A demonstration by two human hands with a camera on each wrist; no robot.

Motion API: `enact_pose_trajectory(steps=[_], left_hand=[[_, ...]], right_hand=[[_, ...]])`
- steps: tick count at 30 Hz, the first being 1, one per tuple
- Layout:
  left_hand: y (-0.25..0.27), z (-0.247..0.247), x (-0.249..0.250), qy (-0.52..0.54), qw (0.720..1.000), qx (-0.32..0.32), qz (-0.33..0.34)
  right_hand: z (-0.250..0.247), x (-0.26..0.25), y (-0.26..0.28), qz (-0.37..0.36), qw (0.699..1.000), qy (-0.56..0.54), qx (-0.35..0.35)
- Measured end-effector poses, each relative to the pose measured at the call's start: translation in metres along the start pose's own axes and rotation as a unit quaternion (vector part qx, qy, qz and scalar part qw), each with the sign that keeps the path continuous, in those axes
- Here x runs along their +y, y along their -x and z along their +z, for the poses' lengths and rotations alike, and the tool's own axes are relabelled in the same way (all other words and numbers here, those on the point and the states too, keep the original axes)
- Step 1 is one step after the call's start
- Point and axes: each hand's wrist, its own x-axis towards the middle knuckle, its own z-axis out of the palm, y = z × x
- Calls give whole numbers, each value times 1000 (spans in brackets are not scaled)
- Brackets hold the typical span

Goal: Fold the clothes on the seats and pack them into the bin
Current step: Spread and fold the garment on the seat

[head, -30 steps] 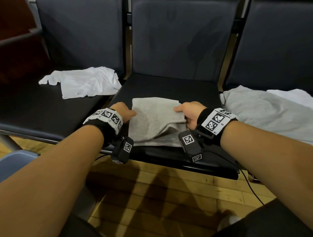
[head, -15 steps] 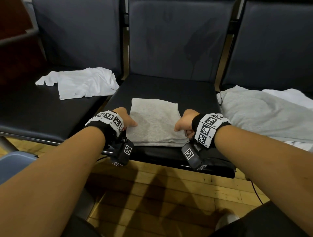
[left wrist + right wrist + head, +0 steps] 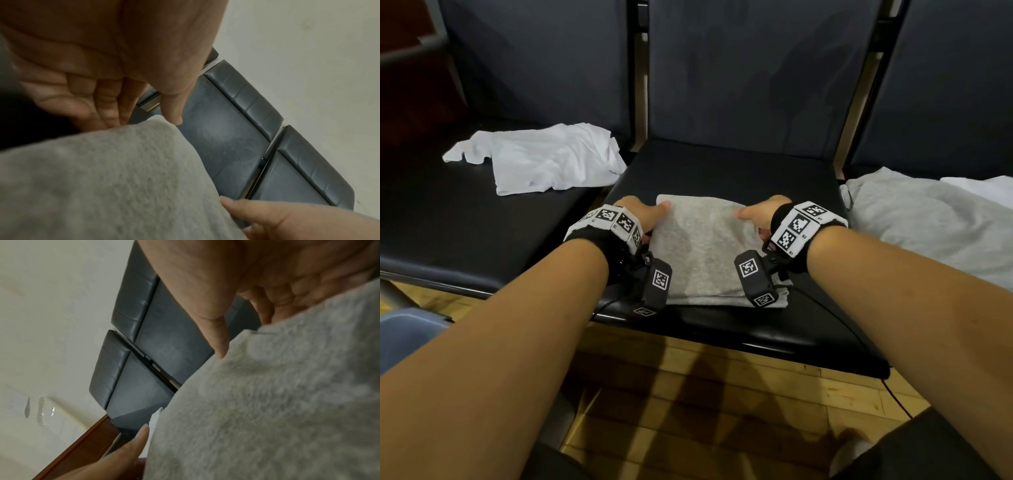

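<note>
A folded grey garment (image 3: 709, 246) lies flat on the middle black seat (image 3: 722, 164). My left hand (image 3: 654, 214) holds its left edge near the far corner, and my right hand (image 3: 748, 214) holds the right edge opposite. In the left wrist view the left hand (image 3: 144, 120) has its thumb on top of the grey cloth (image 3: 102, 178) and its fingers tucked under the edge. The right wrist view shows the right hand (image 3: 242, 335) the same way on the cloth (image 3: 267, 402). The garment still rests on the seat.
A crumpled white shirt (image 3: 548, 161) lies on the left seat. On the right seat a spread grey garment (image 3: 928, 222) lies with a white one (image 3: 983, 186) behind it. A blue-grey container edge (image 3: 404, 329) shows at lower left above the wooden floor (image 3: 705, 394).
A second ago my right hand was laying the last fold over. Since then both hands have slid along the garment's sides toward its far corners, thumbs on top.
</note>
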Motion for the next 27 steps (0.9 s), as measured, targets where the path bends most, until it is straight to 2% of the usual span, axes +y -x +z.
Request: enact_pose_trajectory(steps=[5, 8, 11, 12, 14, 15, 17, 20, 22, 27], left_hand=[[-5, 0, 13, -34, 999, -26, -2], [-3, -3, 21, 22, 998, -51, -16], [6, -10, 25, 62, 997, -51, 6], [7, -12, 24, 124, 990, -60, 6], [15, -20, 25, 286, 955, -83, 2], [20, -28, 24, 331, 940, -79, 9], [33, -46, 18, 365, 928, -67, 29], [64, -80, 3, 355, 931, -47, 72], [86, -103, -13, 350, 932, -34, 90], [131, -171, -58, 404, 907, 25, 118]], right_hand=[[1, -7, -11, 26, 998, -31, -40], [5, -4, -26, 9, 991, -127, -41], [9, -7, -24, -35, 968, -247, -17], [10, -9, -17, -60, 958, -279, -14], [11, -16, -2, -111, 943, -313, -23], [11, -21, 7, -136, 935, -325, -29], [14, -31, 25, -181, 922, -340, -47], [25, -51, 53, -235, 910, -332, -78], [35, -66, 72, -258, 903, -329, -99], [81, -114, 121, -291, 883, -323, -179]])
